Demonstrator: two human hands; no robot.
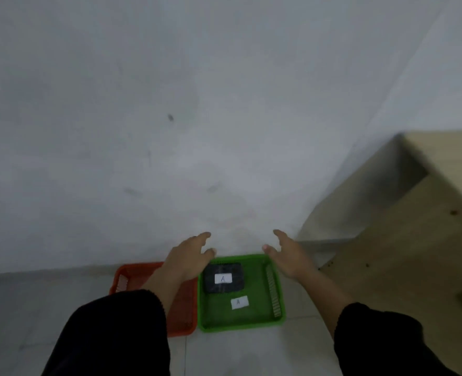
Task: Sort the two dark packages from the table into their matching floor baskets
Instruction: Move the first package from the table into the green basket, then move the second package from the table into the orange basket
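Observation:
A green basket stands on the floor against the wall, with a white label marked A stuck to its bottom. A dark package with its own white A label lies in the far half of that basket. An orange basket sits just left of it, partly hidden by my left arm. My left hand hovers open above the two baskets' far corners, holding nothing. My right hand hovers open over the green basket's far right corner, also holding nothing. The second dark package is not in view.
A grey wall rises right behind the baskets. A light wooden table stands at the right, close to the green basket. Grey floor tiles lie in front of the baskets.

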